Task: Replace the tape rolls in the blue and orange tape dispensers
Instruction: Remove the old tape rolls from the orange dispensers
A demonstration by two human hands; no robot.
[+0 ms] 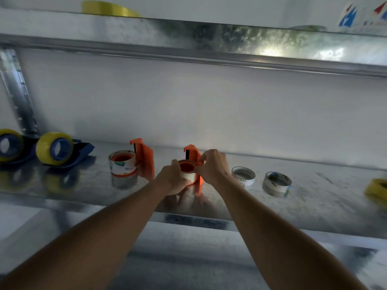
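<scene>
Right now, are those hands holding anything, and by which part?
Yes: the left hand grips the side of the tape roll on the orange dispenser; the right hand pinches its top rim.

We see only two bare forearms and two hands, the left hand (174, 177) and the right hand (213, 165). We find no sleeves, gloves, watch, rings or bands on them. The forearms are slim and bare to the bottom edge, where they pass out of our sight.
</scene>
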